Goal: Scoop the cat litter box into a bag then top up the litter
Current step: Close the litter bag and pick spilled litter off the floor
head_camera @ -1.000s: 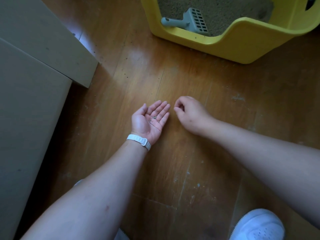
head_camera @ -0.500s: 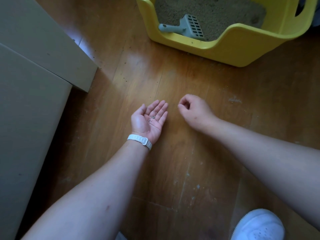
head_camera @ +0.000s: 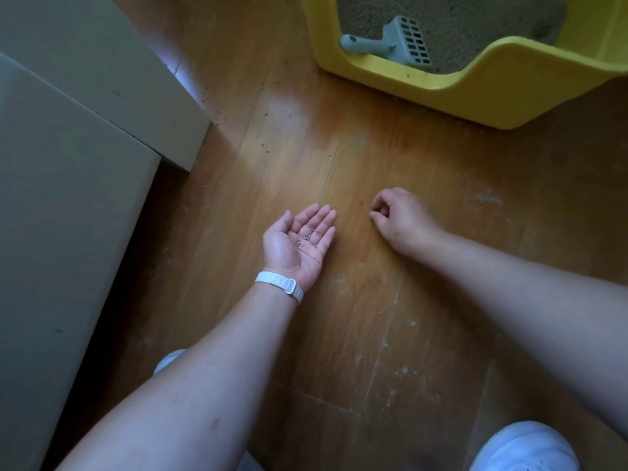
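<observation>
Low over the wooden floor (head_camera: 373, 334): left hand (head_camera: 299, 239) palm up, fingers straight and together, cupping a few grey litter grains (head_camera: 307, 237), white wristband (head_camera: 280, 282) at the wrist. Just beside it, right hand (head_camera: 401, 215) knuckles up, fingers curled, thumb and forefinger tips down near the boards; whether pinching a grain, impossible to tell. Well beyond the right hand, yellow litter box (head_camera: 475, 96) on the floor, filled with sandy litter (head_camera: 458, 25). In it, grey scoop (head_camera: 390, 45) lying flat, long axis running left to right, handle pointing left, slotted head to the right. Far left of the left hand, beige box (head_camera: 68, 198). Below the right forearm, white shoe (head_camera: 523, 447).
</observation>
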Demonstrator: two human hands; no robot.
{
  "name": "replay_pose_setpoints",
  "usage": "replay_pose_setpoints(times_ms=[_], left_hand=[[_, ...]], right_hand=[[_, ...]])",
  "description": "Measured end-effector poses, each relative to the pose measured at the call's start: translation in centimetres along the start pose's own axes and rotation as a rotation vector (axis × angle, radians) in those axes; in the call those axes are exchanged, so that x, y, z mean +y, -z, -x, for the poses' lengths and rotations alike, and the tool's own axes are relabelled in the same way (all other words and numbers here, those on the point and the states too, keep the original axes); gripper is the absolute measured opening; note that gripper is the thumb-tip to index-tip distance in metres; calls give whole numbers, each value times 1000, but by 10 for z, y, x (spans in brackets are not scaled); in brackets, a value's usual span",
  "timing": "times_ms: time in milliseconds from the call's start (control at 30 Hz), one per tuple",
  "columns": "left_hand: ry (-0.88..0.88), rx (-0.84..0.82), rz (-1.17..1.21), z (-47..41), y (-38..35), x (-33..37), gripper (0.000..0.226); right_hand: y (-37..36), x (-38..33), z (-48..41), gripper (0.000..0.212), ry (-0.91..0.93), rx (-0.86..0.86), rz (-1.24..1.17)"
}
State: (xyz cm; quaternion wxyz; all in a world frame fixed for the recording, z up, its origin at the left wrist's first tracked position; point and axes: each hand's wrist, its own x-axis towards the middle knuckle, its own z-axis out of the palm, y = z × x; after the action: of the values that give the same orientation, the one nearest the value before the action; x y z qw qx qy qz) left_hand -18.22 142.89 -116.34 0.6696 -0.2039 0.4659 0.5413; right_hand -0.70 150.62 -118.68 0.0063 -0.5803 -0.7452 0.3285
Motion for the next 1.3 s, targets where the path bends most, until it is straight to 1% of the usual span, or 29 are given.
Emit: replay_pose_setpoints(times_ms=[267,400,533,600,667,733,833,867,967,1067,1167,1300], left_hand=[[14,-8,-24,0,-3,-5,44],[12,-3,-26,-1,-2,-8,44],[-21,11,-9,-3,-4,-11,44],[-34,-1,33,-2,-9,-13,42],[-20,-27,110,0,-15,-15,43],[-8,-59,168,1,-19,-15,47],[-28,-66,147,1,-21,-14,46],[-31,-64,130,1,-21,-13,44],[-27,-46,63,1,-14,-11,42],[-15,-10,-13,3,-5,-10,42],[-7,0,-28,6,0,-10,43],[-1,15,-39,5,2,-8,42]], right_hand=[[-1,-5,0,13,36,-27,81],[1,-7,3,10,6,-13,-51],[2,-27,15,6,131,43,-205],[-1,-46,22,4,169,41,-314],[-4,-62,28,10,200,9,-405],[-7,-70,30,16,230,-18,-416],[-5,-68,32,4,260,-52,-375],[-3,-66,33,6,270,-39,-376],[-2,-50,33,9,213,57,-363],[-7,-23,27,8,74,141,-242],[-8,2,24,8,-46,103,-163],[-9,8,23,13,-42,53,-100]])
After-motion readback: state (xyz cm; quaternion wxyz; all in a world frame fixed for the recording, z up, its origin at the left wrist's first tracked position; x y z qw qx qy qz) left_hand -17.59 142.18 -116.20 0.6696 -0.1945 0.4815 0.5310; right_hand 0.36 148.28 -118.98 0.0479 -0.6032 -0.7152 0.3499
